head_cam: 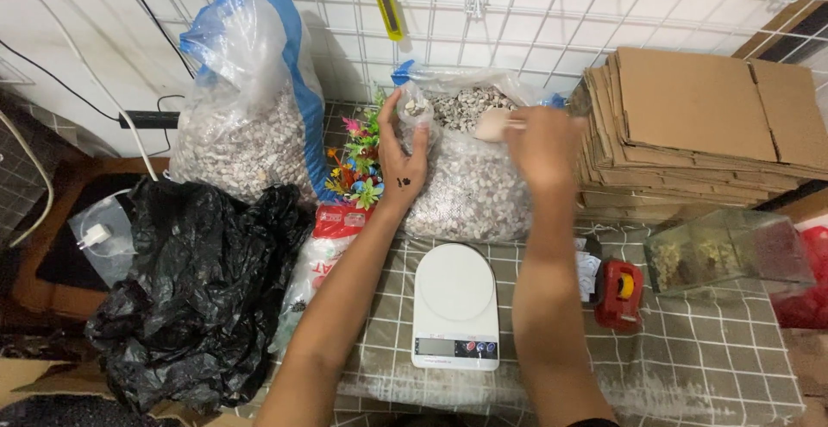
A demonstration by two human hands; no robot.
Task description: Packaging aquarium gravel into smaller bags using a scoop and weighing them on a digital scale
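My left hand point(402, 158) grips a small clear plastic bag point(412, 109) partly filled with pale gravel, held at the edge of a large open sack of gravel point(470, 185). A light wooden scoop point(492, 123) is in my right hand point(539, 147), its bowl over the sack's open top beside the small bag. Below both forearms a white digital kitchen scale point(454, 306) stands on the checked tablecloth with nothing on its pan.
A second, taller gravel sack point(250, 108) with blue trim stands at left, a black plastic bag point(194, 293) in front of it. Colourful plastic plants point(358, 164) sit between the sacks. Flat cardboard boxes point(690, 125), a small glass tank point(724, 259) and a red tape dispenser point(619, 293) are at right.
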